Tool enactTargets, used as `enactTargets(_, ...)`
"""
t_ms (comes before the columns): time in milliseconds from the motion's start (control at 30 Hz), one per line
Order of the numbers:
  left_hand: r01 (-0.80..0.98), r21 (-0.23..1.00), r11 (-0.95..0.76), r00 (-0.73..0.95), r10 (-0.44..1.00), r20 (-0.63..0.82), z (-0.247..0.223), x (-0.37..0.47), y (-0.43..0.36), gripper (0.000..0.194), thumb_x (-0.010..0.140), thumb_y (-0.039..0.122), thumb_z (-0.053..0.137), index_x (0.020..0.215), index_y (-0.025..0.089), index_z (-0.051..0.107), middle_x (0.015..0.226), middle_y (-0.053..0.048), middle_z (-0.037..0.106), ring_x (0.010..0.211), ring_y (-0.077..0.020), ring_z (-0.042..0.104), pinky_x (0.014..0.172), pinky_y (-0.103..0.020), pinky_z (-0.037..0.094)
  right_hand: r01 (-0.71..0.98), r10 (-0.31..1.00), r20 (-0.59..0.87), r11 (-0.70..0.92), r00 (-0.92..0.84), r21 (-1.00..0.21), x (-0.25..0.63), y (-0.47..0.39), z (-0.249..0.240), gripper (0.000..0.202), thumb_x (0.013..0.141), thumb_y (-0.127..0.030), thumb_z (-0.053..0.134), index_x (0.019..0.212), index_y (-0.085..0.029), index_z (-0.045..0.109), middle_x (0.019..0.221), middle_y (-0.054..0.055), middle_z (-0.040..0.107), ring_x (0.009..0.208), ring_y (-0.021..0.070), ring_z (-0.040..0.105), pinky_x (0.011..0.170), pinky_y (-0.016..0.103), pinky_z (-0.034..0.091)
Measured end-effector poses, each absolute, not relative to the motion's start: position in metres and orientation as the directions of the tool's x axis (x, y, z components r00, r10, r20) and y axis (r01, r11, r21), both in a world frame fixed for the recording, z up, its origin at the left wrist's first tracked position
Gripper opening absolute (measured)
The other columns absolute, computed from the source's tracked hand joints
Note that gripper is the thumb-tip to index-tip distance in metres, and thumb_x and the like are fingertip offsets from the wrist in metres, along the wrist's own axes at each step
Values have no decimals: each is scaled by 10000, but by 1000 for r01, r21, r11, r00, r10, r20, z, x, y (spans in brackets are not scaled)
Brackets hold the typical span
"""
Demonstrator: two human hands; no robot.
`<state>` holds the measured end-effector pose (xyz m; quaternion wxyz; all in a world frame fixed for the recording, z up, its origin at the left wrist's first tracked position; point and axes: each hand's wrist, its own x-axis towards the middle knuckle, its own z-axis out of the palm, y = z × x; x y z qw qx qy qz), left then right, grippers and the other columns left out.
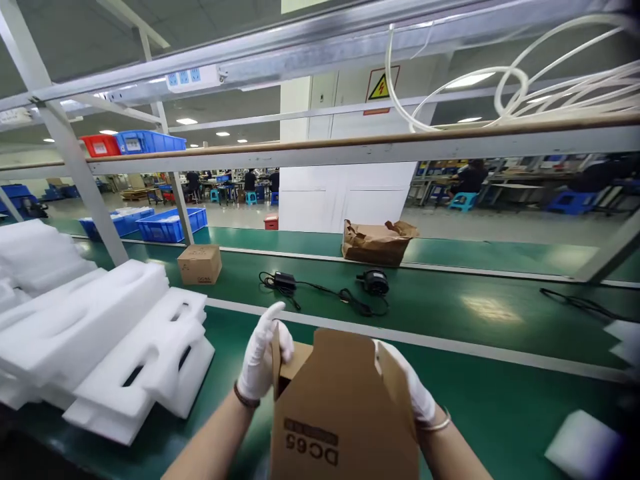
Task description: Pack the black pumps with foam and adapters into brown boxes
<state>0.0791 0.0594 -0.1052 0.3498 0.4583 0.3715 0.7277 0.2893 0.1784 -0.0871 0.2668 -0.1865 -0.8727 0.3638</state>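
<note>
A brown cardboard box (345,407) with raised flaps and "DC65" printed upside down stands in front of me, cut off by the lower picture edge. My left hand (264,352), in a white glove, grips its left side flap, thumb pointing up. On the opposite side my right hand (405,380), gloved too, is closed around the right flap; part of its fingers is hidden behind the cardboard. Beyond the box lie a black round pump-like device (374,283) and a black power adapter (285,281) with cables on the green bench (480,400).
White foam inserts (120,333) are piled at the left. A small closed carton (200,265), a crumpled brown paper bag (375,243) and blue bins (167,225) stand farther back. A white foam piece (583,443) lies at the lower right. A shelf (310,152) crosses overhead.
</note>
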Motion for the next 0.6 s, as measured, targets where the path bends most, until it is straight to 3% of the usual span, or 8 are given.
enactTargets(100, -34, 953, -302, 53, 951, 304, -81, 65, 63, 531, 758, 612, 710, 1098, 205, 701, 665, -10, 597, 622, -156, 565, 680, -305, 502, 151, 470, 221, 632, -854, -760, 289, 168, -71, 464, 792, -670, 613, 828, -209, 656, 765, 44, 647, 663, 188, 587, 597, 307, 510)
enactTargets(167, 155, 932, -328, 262, 923, 281, -68, 58, 60, 441, 743, 597, 734, 934, 199, 749, 914, -98, 710, 843, -233, 654, 820, -371, 523, 115, 384, 202, 660, -901, -743, 289, 161, -58, 423, 746, -614, 702, 809, -200, 642, 785, 30, 636, 659, 157, 558, 577, 271, 471)
enactTargets(233, 257, 864, -433, 432, 851, 298, -63, 54, 45, 447, 757, 671, 670, 793, 236, 768, 1016, -115, 735, 1026, -309, 655, 1033, -482, 430, -1, 233, 250, 730, -940, -684, 292, 151, -51, 390, 784, -578, 705, 701, -203, 635, 730, 19, 601, 678, 144, 548, 610, 263, 453)
enactTargets(300, 284, 803, -524, 555, 773, 308, -65, 54, 20, 474, 675, 740, 691, 861, 315, 784, 1037, -81, 752, 1217, -376, 574, 1196, -555, 157, -115, 102, 331, 809, -938, -577, 300, 139, -51, 400, 839, -541, 689, 612, -217, 631, 684, 11, 581, 710, 140, 557, 721, 287, 463)
enactTargets(400, 371, 714, -594, 559, 757, 338, -72, 60, -21, 781, 546, 698, 808, 1253, 409, 647, 1232, -52, 698, 1408, -426, 371, 1172, -616, -117, -165, 61, 473, 891, -879, -422, 321, 114, -60, 277, 859, -522, 684, 725, -279, 690, 681, -6, 617, 812, 170, 618, 1050, 418, 380)
enactTargets(433, 414, 675, -611, 530, 765, 366, -75, 64, -32, 863, 559, 670, 819, 1345, 415, 567, 1301, -63, 659, 1422, -432, 348, 1165, -644, -105, -158, 78, 516, 903, -853, -399, 329, 103, -64, 262, 853, -567, 666, 849, -309, 714, 723, 3, 655, 909, 211, 644, 1141, 481, 284)
enactTargets(500, 463, 633, -620, 455, 779, 430, -81, 74, -46, 878, 640, 619, 799, 1425, 408, 469, 1361, -93, 612, 1408, -428, 374, 1176, -676, 27, -109, 147, 545, 906, -826, -408, 343, 79, -73, 500, 851, -678, 569, 1212, -342, 651, 966, 61, 727, 1165, 310, 605, 1211, 573, 102)
enactTargets(600, 489, 617, -616, 401, 787, 468, -89, 87, -53, 618, 895, 452, 580, 1479, 364, 397, 1403, -113, 571, 1409, -371, 395, 1159, -631, 255, 84, 336, 469, 873, -817, -480, 354, 43, -84, 628, 961, -558, 398, 1536, -316, 326, 1397, 104, 577, 1364, 320, 466, 1228, 576, 84)
